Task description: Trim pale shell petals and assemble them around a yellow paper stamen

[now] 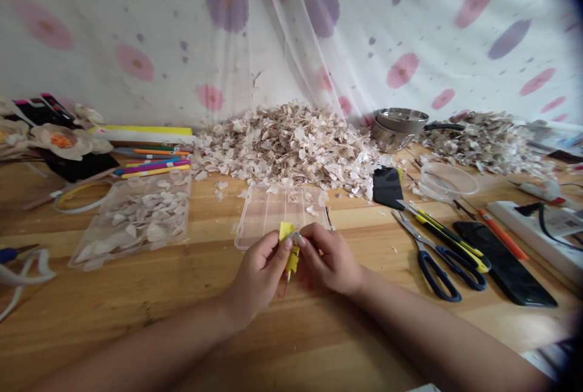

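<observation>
Both my hands meet at the middle of the wooden table, pinching a small piece of yellow paper (286, 230). My left hand (262, 267) is closed on its left side, thumb and fingertips pressed together. From the other side my right hand (328, 256) pinches at the strip's upper edge, its fingertips touching those of the left. Below the fingers the yellow piece hangs down with a thin pointed end. A clear compartment box (259, 213) lies just beyond my hands, with a few pale flakes on it. What exactly sits between the fingertips is partly hidden.
A large heap of pale flakes (291, 143) rises behind the box. To the left are a flake-filled tray (136, 222) and coloured pens (155, 167). On the right lie scissors (423, 246), a yellow-black cutter (449, 237), a black phone (505, 264) and a power strip (542, 234).
</observation>
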Motion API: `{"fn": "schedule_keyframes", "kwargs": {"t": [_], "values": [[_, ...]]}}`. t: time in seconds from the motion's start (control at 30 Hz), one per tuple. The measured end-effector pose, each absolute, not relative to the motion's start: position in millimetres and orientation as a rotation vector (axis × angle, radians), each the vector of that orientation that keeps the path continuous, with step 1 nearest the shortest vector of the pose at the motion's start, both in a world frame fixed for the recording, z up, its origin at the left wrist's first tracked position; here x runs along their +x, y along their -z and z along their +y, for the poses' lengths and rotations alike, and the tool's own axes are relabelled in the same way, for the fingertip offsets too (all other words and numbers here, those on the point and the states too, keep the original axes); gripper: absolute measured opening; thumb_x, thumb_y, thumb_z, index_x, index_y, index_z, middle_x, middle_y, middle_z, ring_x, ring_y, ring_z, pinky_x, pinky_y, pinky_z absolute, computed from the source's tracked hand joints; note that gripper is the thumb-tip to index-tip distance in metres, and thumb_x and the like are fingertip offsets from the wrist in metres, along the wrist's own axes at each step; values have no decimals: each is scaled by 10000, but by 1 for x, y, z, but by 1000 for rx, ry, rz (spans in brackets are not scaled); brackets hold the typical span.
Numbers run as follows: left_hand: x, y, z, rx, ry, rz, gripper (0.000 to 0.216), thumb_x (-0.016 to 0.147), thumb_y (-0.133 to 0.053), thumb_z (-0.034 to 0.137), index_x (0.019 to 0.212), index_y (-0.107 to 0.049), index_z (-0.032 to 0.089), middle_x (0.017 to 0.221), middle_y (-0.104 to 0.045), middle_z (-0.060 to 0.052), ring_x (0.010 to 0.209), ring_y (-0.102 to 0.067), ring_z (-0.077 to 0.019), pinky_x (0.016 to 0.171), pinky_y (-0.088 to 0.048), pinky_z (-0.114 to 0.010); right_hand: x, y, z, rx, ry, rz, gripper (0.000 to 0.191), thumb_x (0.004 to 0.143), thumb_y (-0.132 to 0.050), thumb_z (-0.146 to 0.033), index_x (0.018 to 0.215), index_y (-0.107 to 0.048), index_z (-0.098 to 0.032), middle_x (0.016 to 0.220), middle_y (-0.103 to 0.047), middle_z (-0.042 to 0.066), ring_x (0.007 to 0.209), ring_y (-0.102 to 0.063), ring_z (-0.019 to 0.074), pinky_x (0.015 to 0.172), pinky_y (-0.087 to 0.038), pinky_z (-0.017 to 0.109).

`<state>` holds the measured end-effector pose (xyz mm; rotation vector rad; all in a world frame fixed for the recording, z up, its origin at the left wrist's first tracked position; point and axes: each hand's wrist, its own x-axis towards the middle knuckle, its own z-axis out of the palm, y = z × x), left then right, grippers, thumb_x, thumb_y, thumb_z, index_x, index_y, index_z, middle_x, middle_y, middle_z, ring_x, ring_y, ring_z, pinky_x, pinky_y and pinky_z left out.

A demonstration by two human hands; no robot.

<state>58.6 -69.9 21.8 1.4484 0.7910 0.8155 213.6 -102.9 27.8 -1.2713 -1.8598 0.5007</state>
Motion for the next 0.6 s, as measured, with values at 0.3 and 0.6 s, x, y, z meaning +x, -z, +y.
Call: {"fn": "schedule_keyframes", "kwargs": {"t": [0.3, 0.6], "values": [[55, -26, -77, 1424, -767, 740, 316, 872, -467, 443, 718, -475, 168, 628, -454, 30, 576, -429, -100, 531, -375, -217, 215, -26, -104, -1199, -721, -1694, 367, 967, -287, -346, 644, -390, -206, 529, -449, -29, 460, -430, 98, 472, -345, 218], [55, -34, -77, 1298, -773, 661, 317, 874, -460, 450, 744, -502, 163, 605, -494, 19, 541, -465, -107, 502, -400, -226, 222, -26, -96, -1022, -733, -1828, 247, 951, -361, -377, 1047, -491, -190, 865, -616, 57, 776, -582, 152, 695, -472, 282]]}}
